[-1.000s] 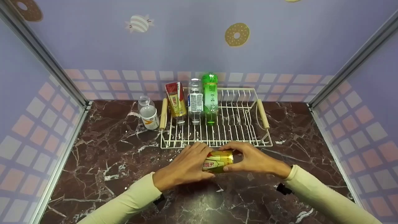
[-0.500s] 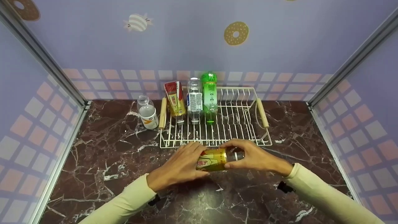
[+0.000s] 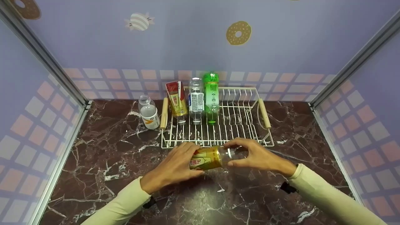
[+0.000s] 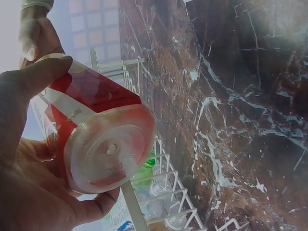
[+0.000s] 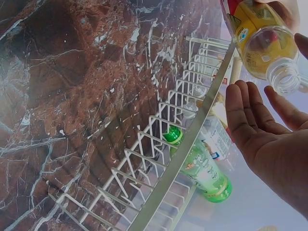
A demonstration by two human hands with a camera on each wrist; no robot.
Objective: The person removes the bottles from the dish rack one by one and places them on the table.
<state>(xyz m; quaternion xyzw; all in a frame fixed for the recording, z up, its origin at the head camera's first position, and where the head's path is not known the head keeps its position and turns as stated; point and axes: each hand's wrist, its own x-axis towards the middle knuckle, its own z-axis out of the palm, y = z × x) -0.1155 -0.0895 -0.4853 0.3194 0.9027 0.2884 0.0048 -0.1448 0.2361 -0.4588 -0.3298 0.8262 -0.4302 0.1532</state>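
My left hand point(image 3: 173, 164) grips a plastic bottle point(image 3: 206, 158) around its red and yellow label. Held on its side, the bottle has its base to the left and its uncapped neck to the right. Its round base point(image 4: 113, 147) faces the left wrist camera. My right hand point(image 3: 261, 157) curves loosely around the neck end, thumb below and fingers above. The right wrist view shows its fingers spread beside the open mouth point(image 5: 286, 79), with a gap between. Just beyond both hands stands a white wire dish rack point(image 3: 264, 114) with wooden handles.
On the rack's left side lean a red and yellow bottle point(image 3: 177, 99), a clear bottle point(image 3: 196, 102) and a green bottle point(image 3: 211, 97), neck down. Left of the rack, a clear bottle with a white label point(image 3: 150, 117) stands on the marbled counter point(image 3: 118, 193). Patterned walls enclose three sides.
My left hand has drawn the bottle leftward. More of its clear shoulder and neck shows as it slides out of my right fingers, which stay nearly in place.
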